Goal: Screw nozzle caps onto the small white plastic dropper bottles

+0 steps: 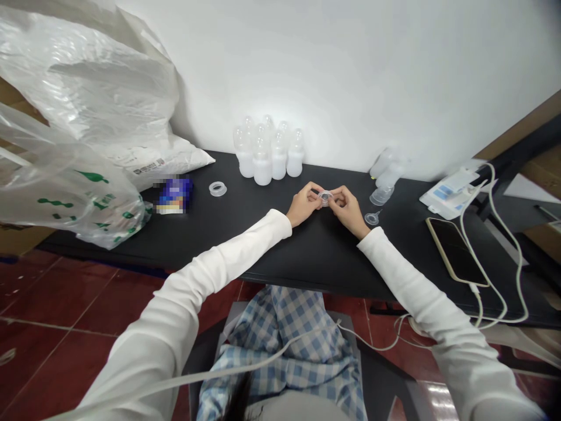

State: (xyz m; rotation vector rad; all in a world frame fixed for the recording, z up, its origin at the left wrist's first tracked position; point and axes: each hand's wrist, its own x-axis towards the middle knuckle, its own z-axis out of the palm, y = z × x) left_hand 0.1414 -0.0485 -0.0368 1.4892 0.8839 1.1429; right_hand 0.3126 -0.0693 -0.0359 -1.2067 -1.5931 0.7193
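My left hand (302, 204) and my right hand (348, 208) meet over the black table (307, 251), both pinching a small clear ring-shaped bottle part (325, 197) between their fingertips. Behind them, against the white wall, stands a cluster of several white baby bottles (268, 153). A clear screw ring (217, 189) lies to the left of my hands. A clear teat (372, 218) lies just right of my right hand, with another clear cap piece (380, 196) and some lying bottles (385, 165) beyond it.
Large plastic bags (83, 123) fill the table's left end beside a blue packet (174, 196). A phone (456, 250) on a white cable (491, 275) lies at the right, near a white pack (451, 192). The red tiled floor is below.
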